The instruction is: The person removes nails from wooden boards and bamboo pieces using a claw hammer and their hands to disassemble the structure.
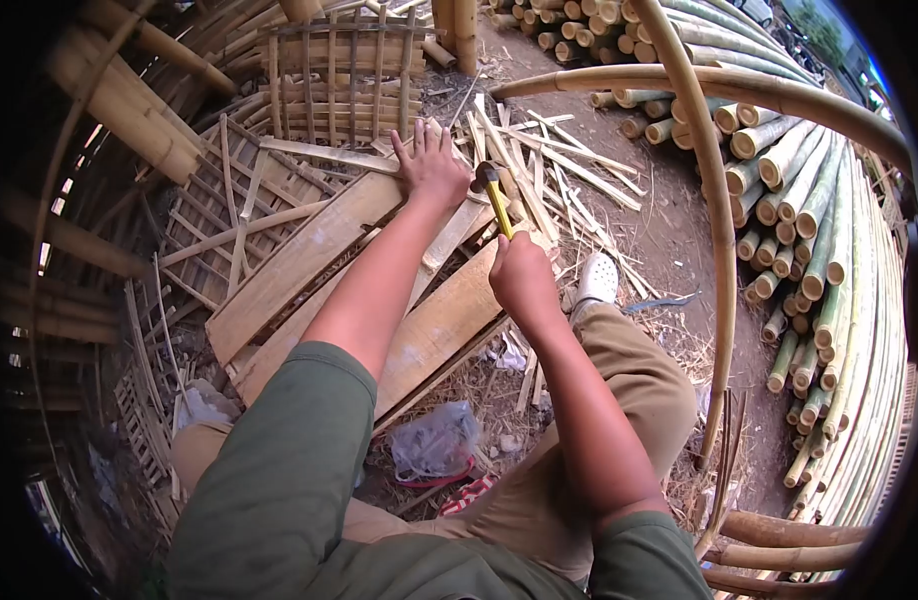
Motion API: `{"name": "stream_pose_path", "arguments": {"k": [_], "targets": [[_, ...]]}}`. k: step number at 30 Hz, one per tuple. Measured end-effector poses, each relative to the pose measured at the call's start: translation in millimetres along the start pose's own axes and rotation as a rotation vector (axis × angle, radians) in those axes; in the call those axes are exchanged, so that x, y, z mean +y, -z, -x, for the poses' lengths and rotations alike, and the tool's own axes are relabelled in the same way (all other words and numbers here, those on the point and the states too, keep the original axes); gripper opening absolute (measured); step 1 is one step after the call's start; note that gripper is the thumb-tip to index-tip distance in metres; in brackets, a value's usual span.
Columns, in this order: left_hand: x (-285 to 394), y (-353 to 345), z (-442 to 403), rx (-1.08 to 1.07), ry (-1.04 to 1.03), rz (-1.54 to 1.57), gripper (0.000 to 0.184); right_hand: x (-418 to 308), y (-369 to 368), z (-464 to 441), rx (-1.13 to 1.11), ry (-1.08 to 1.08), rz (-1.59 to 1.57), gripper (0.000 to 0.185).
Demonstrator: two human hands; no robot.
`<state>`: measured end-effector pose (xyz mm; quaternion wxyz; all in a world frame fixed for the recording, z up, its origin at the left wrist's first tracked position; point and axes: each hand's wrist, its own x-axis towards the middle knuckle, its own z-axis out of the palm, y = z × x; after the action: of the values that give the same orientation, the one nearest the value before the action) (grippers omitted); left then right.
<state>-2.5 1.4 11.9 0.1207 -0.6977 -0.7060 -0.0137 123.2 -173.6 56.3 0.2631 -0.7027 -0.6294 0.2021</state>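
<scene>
My right hand [524, 278] is wrapped round the yellow handle of a hammer [499, 207]. The hammer's dark head points away from me, just right of my left hand. My left hand [436, 172] lies with fingers spread at the far end of a low bench of wooden planks [314, 240]. A pale bamboo strip [329, 155] runs leftward from beside that hand. What lies under the palm is hidden. Split bamboo slats [529, 185] lie beyond and right of the hammer head.
Stacked bamboo poles [814, 200] fill the right side. A curved bamboo pole [714, 200] rises between them and me. Woven bamboo panels [344, 80] stand at the back left. A clear plastic bag [436, 440] lies between my legs, near my shoe [598, 279].
</scene>
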Motion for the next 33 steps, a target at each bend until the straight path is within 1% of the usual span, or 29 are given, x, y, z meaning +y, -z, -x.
{"name": "stream_pose_path", "arguments": {"k": [1,5,7,8,10,11,12,14,15,17,20,22,26,28,29,30,32,33], "targets": [[0.1,-2.0,-1.8,0.004,-0.004,-0.002,0.063,1.5,-2.6,-0.1,0.007,-0.001,-0.005,0.032],[-3.9,-7.9,-0.2,0.068,-0.021,0.177,0.062,-1.6,-0.8,0.5,0.039,0.019,-0.012,0.030],[-3.8,-9.6,-1.2,0.056,-0.023,0.190,0.062,-17.1,10.5,2.2,0.227,0.081,-0.067,0.027],[-4.1,-10.1,-2.0,0.048,-0.022,0.204,0.063,-17.2,10.3,2.3,0.223,0.085,-0.065,0.027],[-5.1,-13.9,-2.7,0.070,-0.016,0.206,0.061,-15.4,11.1,3.6,0.327,0.141,-0.045,0.024],[-5.4,-15.1,-3.6,0.073,-0.012,0.222,0.061,-10.1,7.9,5.2,0.209,0.108,0.011,0.023],[-5.1,-15.0,-3.5,0.077,-0.008,0.237,0.060,9.3,-2.5,6.7,0.066,0.143,0.185,0.024],[-6.4,-21.5,-7.4,0.086,-0.020,0.226,0.059,20.3,-17.6,8.9,0.007,0.113,0.152,0.025],[-6.0,-24.3,-8.7,0.087,-0.030,0.216,0.058,15.3,-15.6,8.9,0.012,0.110,0.148,0.025],[-6.6,-22.9,-8.2,0.104,-0.026,0.210,0.058,-3.3,-5.9,9.3,0.028,0.004,0.072,0.027],[-4.5,-22.5,-3.2,0.110,-0.012,0.213,0.058,-12.4,9.0,5.1,0.035,0.025,0.019,0.028],[-2.8,-17.7,-3.4,0.113,-0.002,0.216,0.058,-5.0,1.1,4.2,0.027,0.011,0.022,0.029],[-3.1,-10.4,-0.8,0.054,0.016,0.207,0.060,1.3,-10.5,0.5,0.013,-0.027,-0.004,0.030],[-3.2,-14.3,-1.5,0.083,0.002,0.245,0.060,-9.4,-0.7,-2.4,0.206,0.032,-0.121,0.028],[-2.9,-17.1,-1.5,0.074,0.003,0.248,0.060,-16.5,8.9,-2.8,0.292,0.036,-0.182,0.024],[-3.3,-16.8,-1.7,0.078,-0.002,0.243,0.060,-18.9,15.8,-6.4,0.425,0.138,-0.226,0.020],[-3.9,-13.1,0.6,0.082,0.001,0.244,0.060,-35.8,39.4,-2.6,0.527,0.155,-0.299,0.018],[-3.3,-9.2,1.2,0.067,0.014,0.238,0.059,-36.7,40.0,0.7,0.539,0.124,-0.286,0.021]]}}
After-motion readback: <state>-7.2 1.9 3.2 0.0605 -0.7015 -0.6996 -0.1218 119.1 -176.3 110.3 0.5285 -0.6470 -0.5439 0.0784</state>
